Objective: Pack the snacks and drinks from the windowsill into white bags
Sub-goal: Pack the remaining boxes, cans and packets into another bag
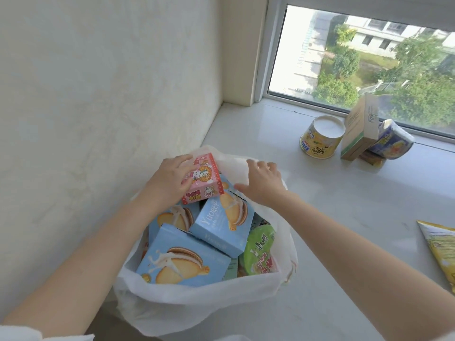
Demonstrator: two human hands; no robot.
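- Left hand (pixel 170 178) grips pink cartoon biscuit box (pixel 203 179), fingers curled over its top, at far rim of white bag (pixel 197 301).
- Bag: thin, limp plastic, filled with rigid blue sandwich-biscuit cartons (pixel 183 260) and a green-lidded noodle cup (pixel 261 252).
- Right hand (pixel 261 182), fingers spread, presses bag's far edge.
- Risk: pink box perched high; may slide out if rim sags.
- Windowsill (pixel 344 205): upturned paper cup (pixel 322 139), leaning carton (pixel 360 126), glossy yellow packet (pixel 440 252) still unpacked.
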